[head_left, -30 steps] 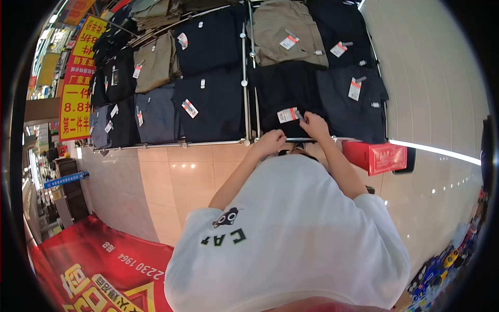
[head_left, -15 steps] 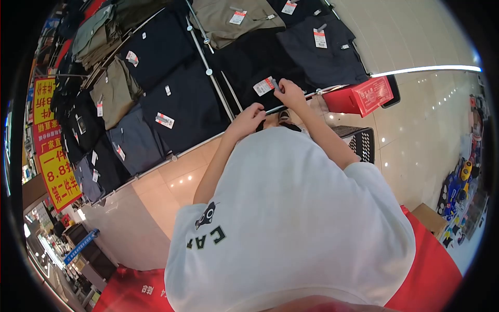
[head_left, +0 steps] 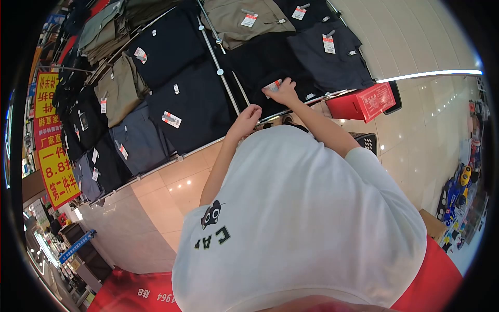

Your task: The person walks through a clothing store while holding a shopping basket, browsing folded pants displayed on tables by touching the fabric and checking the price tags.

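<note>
Folded black trousers (head_left: 265, 60) lie on the rack in front of me. My right hand (head_left: 282, 92) is on them, with its fingers at a white and orange price tag (head_left: 271, 87), partly covering it. My left hand (head_left: 246, 120) is closed at the front edge of the same trousers, beside the metal rail; what its fingers hold, if anything, is too small to tell. Dark grey trousers (head_left: 330, 62) with a tag lie to the right, and khaki trousers (head_left: 244, 21) lie behind.
A metal rail (head_left: 221, 73) divides the rack, with navy trousers (head_left: 192, 99) to its left. A red box (head_left: 364, 103) stands at the rack's right front corner. Yellow and red signs (head_left: 54, 166) hang at the far left. A black crate (head_left: 366, 141) is on the floor.
My right hand has turned and spread over the price tag, where it was pinching beside it. My left hand has closed further near the edge. The view has tilted since the earliest frame.
</note>
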Motion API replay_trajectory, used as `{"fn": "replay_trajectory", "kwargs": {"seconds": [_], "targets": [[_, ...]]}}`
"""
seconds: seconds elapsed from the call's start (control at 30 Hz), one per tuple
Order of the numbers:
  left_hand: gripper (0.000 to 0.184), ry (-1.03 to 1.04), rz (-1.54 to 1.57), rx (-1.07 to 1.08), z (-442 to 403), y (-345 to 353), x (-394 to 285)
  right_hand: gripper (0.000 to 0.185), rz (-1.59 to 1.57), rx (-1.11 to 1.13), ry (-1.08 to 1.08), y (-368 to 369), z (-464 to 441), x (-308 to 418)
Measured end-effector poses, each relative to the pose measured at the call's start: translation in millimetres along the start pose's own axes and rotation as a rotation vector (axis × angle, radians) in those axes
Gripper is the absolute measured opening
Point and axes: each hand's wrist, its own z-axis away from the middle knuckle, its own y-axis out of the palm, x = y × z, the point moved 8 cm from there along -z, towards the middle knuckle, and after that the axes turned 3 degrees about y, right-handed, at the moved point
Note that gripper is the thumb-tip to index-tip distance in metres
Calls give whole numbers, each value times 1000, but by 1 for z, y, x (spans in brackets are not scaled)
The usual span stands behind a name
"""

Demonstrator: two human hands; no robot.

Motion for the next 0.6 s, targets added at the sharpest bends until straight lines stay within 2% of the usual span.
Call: {"fn": "replay_trajectory", "kwargs": {"seconds": [0.1, 0.27, 0.6], "targets": [[30, 2, -74, 43, -5, 3, 1, 93, 127, 63, 72, 7, -3, -5], [26, -57, 14, 45, -6, 3, 3, 81, 150, 50, -163, -2, 9, -2], [25, -87, 59, 74, -6, 0, 2, 98, 186, 42, -182, -5, 13, 10]]}}
